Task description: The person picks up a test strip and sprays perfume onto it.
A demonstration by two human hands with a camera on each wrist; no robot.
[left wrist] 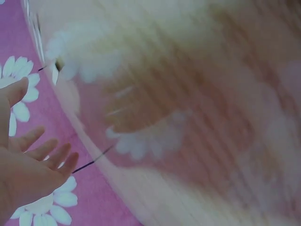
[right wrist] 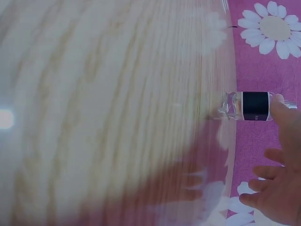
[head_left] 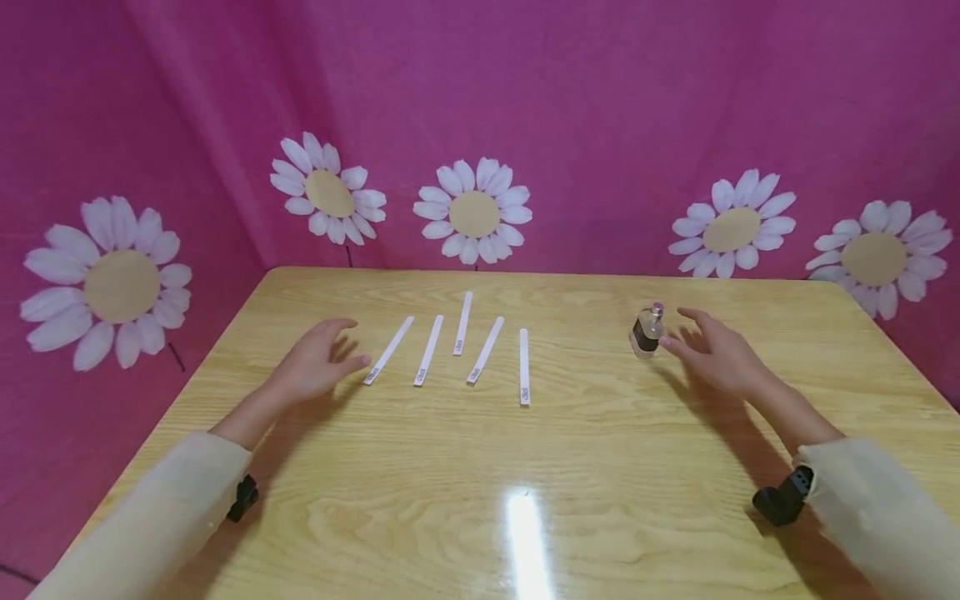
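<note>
My right hand (head_left: 716, 354) hovers just right of a small glass perfume bottle (head_left: 646, 333) with a dark label, its fingers spread and relaxed. In the right wrist view the thumb overlaps the bottle's neck end (right wrist: 255, 106); whether it touches cannot be told. On the left, my left hand (head_left: 315, 362) is held above the table with loosely bent fingers and nothing in it. Several white paper test strips (head_left: 388, 350) with small print at their near ends lie fanned out between the hands, the leftmost one close to the left thumb.
The wooden table (head_left: 420, 483) has a glossy top that reflects a bright light near its front. A pink curtain (head_left: 585, 125) with large daisies hangs behind it and along the left side. A dark wrist strap device (head_left: 783, 497) sits under the right sleeve.
</note>
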